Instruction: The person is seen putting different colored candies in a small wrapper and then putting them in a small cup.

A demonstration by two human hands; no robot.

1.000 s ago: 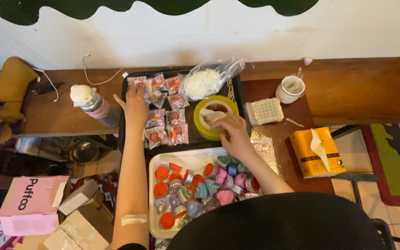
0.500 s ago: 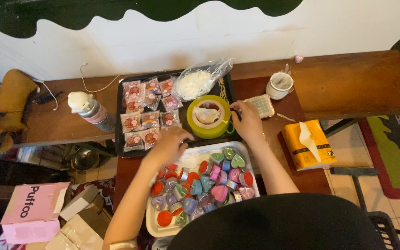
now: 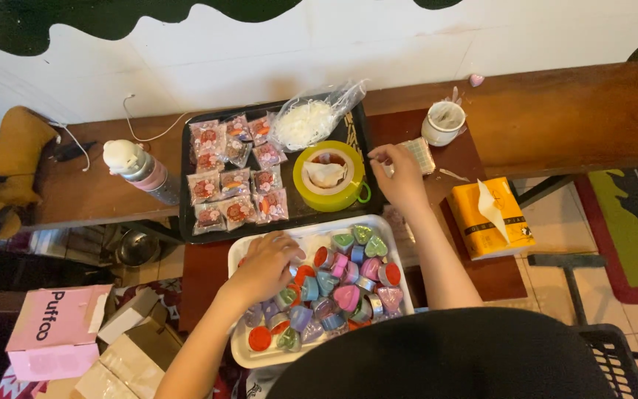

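Observation:
My left hand [image 3: 263, 266] lies palm down in the white tray [image 3: 239, 353], fingers curled over several small heart-shaped and round tins [image 3: 348, 284] in red, pink, purple and teal. Whether it grips one is hidden. My right hand [image 3: 402, 176] reaches past the tray to the edge of the wooden table. Its fingertips are pinched on the near edge of a small pale stack [image 3: 421, 154]. A yellow-green round container [image 3: 330, 177] sits just left of that hand.
A black tray [image 3: 186, 199] holds several clear packets of red sweets [image 3: 230, 185] and a bag of white shreds [image 3: 308, 122]. Around it are a white cup [image 3: 443, 122], a yellow tissue box [image 3: 489, 218], a white-capped bottle [image 3: 142, 170] and, on the floor, a pink box [image 3: 53, 329].
My left hand has drawn back from the black tray's packets into the white tray of tins. My right hand has left the tins and gone up to the pale stack.

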